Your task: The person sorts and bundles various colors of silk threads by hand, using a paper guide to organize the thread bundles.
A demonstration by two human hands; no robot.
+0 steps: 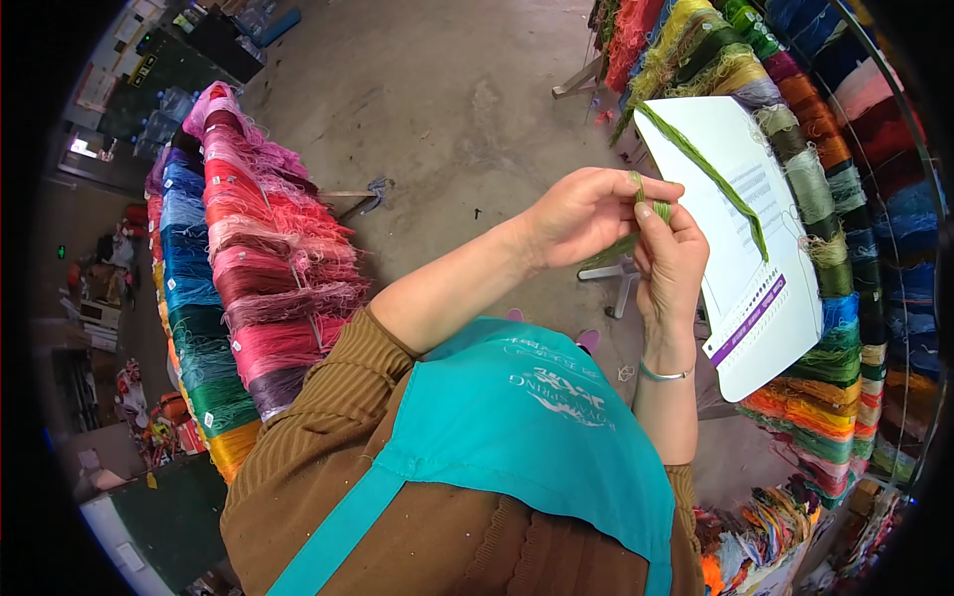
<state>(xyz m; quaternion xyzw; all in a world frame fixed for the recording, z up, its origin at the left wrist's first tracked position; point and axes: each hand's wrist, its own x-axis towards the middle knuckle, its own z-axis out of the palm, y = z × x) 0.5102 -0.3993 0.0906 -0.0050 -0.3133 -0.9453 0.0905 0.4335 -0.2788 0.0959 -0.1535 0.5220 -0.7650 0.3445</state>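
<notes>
My left hand (586,214) and my right hand (674,248) meet in front of me, above the floor. Between their fingertips is a small bundle of green thread (662,210). My right hand pinches it between thumb and fingers. A strand of it loops over the fingers of my left hand, which are closed on it. More green thread hangs below the hands, partly hidden. Beside my right hand, a long green skein (711,169) lies across a white printed card (755,328) with a purple strip. The card rests against the hanging threads on the right.
A rack of pink, red and blue thread skeins (283,238) stands on my left. Another rack of many-coloured skeins (810,189) runs along my right, with wire and a metal bar. More bundles (760,531) lie at lower right. Bare concrete floor (447,89) stretches between the racks.
</notes>
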